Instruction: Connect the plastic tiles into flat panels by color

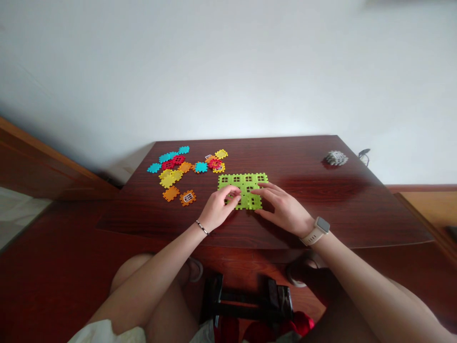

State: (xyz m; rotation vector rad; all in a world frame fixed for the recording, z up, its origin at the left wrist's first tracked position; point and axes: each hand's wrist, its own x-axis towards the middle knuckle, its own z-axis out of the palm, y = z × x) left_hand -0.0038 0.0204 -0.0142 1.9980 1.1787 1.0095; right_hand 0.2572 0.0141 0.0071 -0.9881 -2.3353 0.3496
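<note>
The green window-tile panel (243,188) lay flat on the tabletop (303,186). The right hand (283,207) had its grip loosely spread and released, perhaps to steady the panel's right side; whether the left hand (218,206), fingers curled, pinched anything, I couldn't tell.

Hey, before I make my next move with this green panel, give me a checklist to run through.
1. Green window panel lying on the table: ok.
2. Right hand open: ok, fingers spread at the panel's right side.
3. Left hand free of any piece: cannot tell, its fingers curl over the panel.
4. All panel seams locked: cannot tell, hands cover part.
5. Coloured puzzle tiles lying singly: not ok, several overlap.
6. Grey pile clear of both hands: ok, off to the right.
</note>
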